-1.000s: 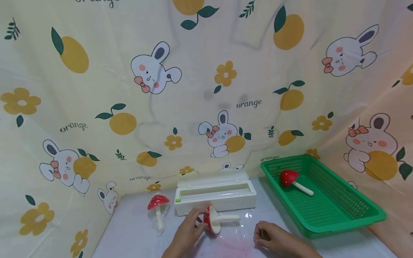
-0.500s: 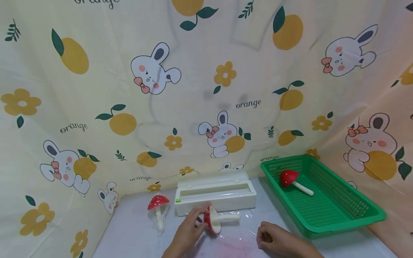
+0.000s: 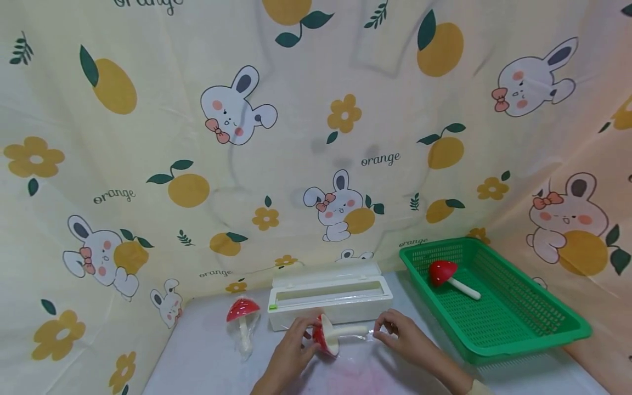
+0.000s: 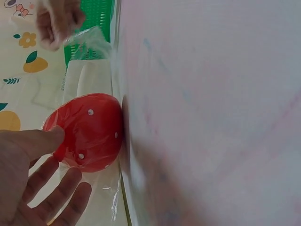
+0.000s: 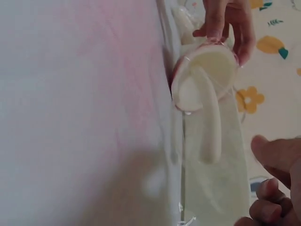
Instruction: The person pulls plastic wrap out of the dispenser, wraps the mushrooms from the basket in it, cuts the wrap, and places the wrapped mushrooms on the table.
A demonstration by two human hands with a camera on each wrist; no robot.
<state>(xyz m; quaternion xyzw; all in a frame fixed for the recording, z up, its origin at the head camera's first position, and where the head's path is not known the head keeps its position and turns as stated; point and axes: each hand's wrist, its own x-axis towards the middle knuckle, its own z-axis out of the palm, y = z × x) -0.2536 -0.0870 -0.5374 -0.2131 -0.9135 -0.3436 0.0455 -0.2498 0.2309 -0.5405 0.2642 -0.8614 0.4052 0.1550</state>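
Left of the white box (image 3: 329, 315) I'm seeing a wrapped mushroom (image 3: 242, 310) resting. Before the box, someone's left hand (image 3: 290, 354) is gripping a second mushroom (image 3: 328, 337) by its red cap (image 4: 94, 132) and the right hand (image 3: 407, 338) is pinching clear film (image 4: 91, 42) near its stem (image 5: 212, 132). Right of the box, a green basket (image 3: 523, 346) is holding another mushroom (image 3: 443, 272).

- what sort of place is this?
- a small cloth-screened work corner; home or workshop, i can't tell.
- what shows it?
- cloth (image 3: 296, 148) printed with rabbits and oranges hangs around a white worktop (image 3: 197, 345), which carries a film box (image 3: 345, 314) and a green basket (image 3: 513, 315).
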